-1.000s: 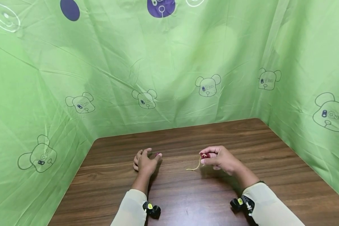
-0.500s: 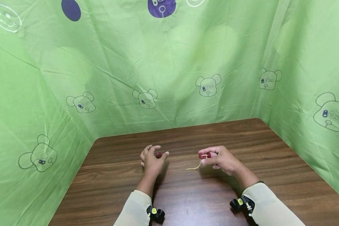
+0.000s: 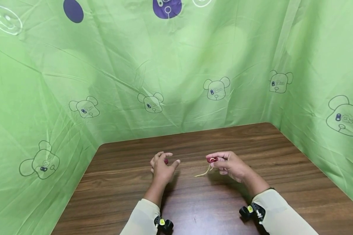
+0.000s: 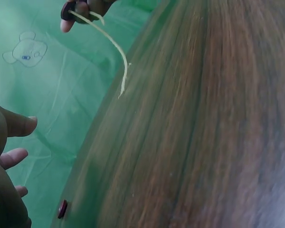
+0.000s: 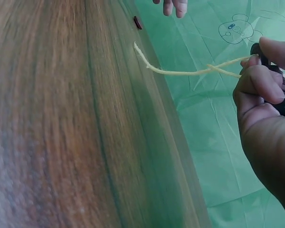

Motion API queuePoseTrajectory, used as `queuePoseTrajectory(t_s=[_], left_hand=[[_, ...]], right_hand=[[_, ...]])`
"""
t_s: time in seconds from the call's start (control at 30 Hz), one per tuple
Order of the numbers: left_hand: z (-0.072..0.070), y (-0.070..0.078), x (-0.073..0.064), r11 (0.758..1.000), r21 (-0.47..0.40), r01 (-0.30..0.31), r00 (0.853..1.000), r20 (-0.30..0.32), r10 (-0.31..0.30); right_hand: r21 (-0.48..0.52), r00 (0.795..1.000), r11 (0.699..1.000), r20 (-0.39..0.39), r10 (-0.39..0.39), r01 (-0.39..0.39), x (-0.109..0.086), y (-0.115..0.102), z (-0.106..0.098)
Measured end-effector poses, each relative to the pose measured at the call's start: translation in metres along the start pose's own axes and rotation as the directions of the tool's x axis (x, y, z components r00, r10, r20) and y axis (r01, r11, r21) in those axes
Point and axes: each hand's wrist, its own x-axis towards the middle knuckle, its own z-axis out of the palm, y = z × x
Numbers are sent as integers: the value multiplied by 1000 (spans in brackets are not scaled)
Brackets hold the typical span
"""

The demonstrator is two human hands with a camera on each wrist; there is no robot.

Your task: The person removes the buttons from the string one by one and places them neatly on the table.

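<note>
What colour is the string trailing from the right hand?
Pale yellow; the string shows best in the right wrist view.

Cream sleeves carry black wrist cameras marked with yellow

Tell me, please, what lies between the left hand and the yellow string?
In the head view, only a bare stretch of brown tabletop shows between the left hand and the yellow string.

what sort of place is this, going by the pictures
Probably a curtained-off booth for recording handwork: green cloth with cartoon animal faces hangs behind and on both sides of a wood-grain table, and a small black device, seemingly a camera, sits at each wrist.
</note>
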Motion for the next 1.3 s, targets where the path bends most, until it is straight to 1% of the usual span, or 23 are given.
queuePoseTrajectory(t_s=[0.17,0.3,0.43,0.53,0.63,0.77,0.87,1.03,1.2,1.3], left_hand=[[1,9,-6,998,-62,-29,998,60,33],[4,15,-10,994,-102,-41,993,103,51],[6,24,-17,989,-134,-56,990,123,73],[9,30,-22,983,-165,-84,984,142,108],[12,35,-26,976,-195,-100,974,182,137],[13,38,-29,969,-209,-130,964,203,173],[13,39,-30,968,-211,-137,963,202,181],[12,40,-32,967,-217,-135,958,222,183],[11,42,-34,963,-210,-166,945,245,217],[12,42,-34,961,-212,-176,942,248,227]], right_hand=[[13,999,999,31,-30,29,-1,-1,-1],[2,1000,1000,20,-22,22,-1,-2,0],[10,999,1000,23,-23,23,0,-3,2],[22,999,999,39,-27,26,0,-3,3],[30,998,999,59,-28,26,1,-3,5],[54,997,998,70,-36,32,0,-3,6],[65,998,997,56,-40,36,0,-3,7],[52,998,998,44,-34,32,1,-2,8],[29,997,999,55,-45,44,1,0,8],[11,997,999,60,-46,45,1,1,8]])
